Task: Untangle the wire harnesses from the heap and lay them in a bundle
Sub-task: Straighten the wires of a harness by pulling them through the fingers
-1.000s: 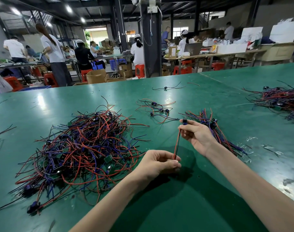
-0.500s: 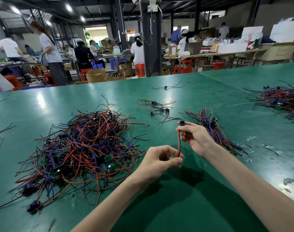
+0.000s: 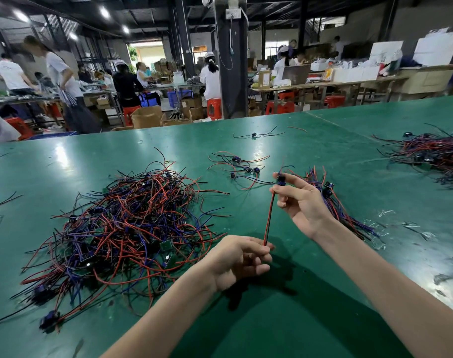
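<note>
wire harness [image 3: 269,215] now stretched straighter between the hands than before | left hand [image 3: 238,259] pinches its near end | red-black pair, black connector [image 3: 280,180] atop, axis running near-to-far over green table [image 3: 272,319] | right hand [image 3: 303,205] pinches connector end | bundle [image 3: 349,218] behind

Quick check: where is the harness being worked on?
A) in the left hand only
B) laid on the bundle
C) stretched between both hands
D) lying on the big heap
C: the harness runs straight from right hand to left hand, pinched at both ends.
</note>
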